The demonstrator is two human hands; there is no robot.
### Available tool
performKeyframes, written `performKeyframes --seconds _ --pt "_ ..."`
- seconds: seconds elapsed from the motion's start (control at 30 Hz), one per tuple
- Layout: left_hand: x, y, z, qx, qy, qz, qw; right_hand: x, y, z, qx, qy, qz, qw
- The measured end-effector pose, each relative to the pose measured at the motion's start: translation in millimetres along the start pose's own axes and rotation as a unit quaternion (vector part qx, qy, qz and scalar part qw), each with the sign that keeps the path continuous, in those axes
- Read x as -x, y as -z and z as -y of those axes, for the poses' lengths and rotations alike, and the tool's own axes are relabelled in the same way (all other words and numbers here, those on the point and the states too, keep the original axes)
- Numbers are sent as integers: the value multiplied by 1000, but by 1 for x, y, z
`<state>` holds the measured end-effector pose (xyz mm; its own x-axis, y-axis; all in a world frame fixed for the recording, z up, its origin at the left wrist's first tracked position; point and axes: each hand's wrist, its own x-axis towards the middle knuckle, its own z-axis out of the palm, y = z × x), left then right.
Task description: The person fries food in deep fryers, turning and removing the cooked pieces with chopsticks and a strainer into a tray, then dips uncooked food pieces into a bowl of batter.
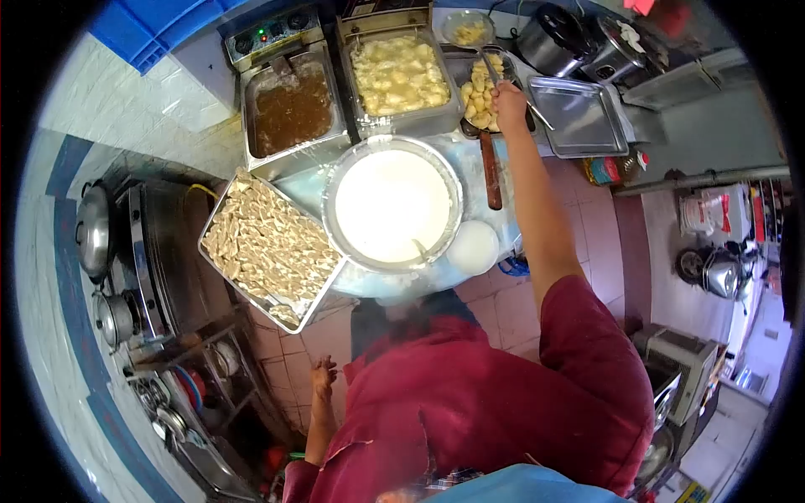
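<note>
My right hand (510, 106) is closed around the long metal handle of a skimmer (470, 32), whose round head holds a few yellow pieces. Below that handle lies a dark tray of golden fried pieces (480, 102), with a brown wooden handle (491, 180) sticking out towards me. To the left, pale yellow pieces float in the oil of a fryer (398, 75). Low at my left side hangs my left hand (323, 375), fingers partly spread and holding nothing. A large metal bowl of white batter (394, 205) stands in front of me.
A tray of raw sliced strips (268, 239) sits left of the bowl. Behind it is a second fryer with brown oil (293, 113). A white round container (474, 249) stands right of the bowl. A metal tray (579, 117) and pots (553, 40) are at the right back.
</note>
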<state>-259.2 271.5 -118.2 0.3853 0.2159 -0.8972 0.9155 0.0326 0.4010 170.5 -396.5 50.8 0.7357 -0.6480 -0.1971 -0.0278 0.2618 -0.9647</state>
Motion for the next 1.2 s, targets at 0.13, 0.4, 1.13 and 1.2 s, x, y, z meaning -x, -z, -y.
performKeyframes --seconds 0.13,0.4,1.13,1.2 --pt "-19 -26 99 35 -2 60 998 -70 24 -41 10 -52 -10 999" --pt "23 -66 130 49 -4 -5 999 -87 30 -73 -19 -203 14 979" --pt "6 7 -150 -109 -196 -47 973 317 25 -101 624 70 189 755" --pt "-41 29 -127 -132 -264 -115 948 345 24 -123 706 -15 210 676"
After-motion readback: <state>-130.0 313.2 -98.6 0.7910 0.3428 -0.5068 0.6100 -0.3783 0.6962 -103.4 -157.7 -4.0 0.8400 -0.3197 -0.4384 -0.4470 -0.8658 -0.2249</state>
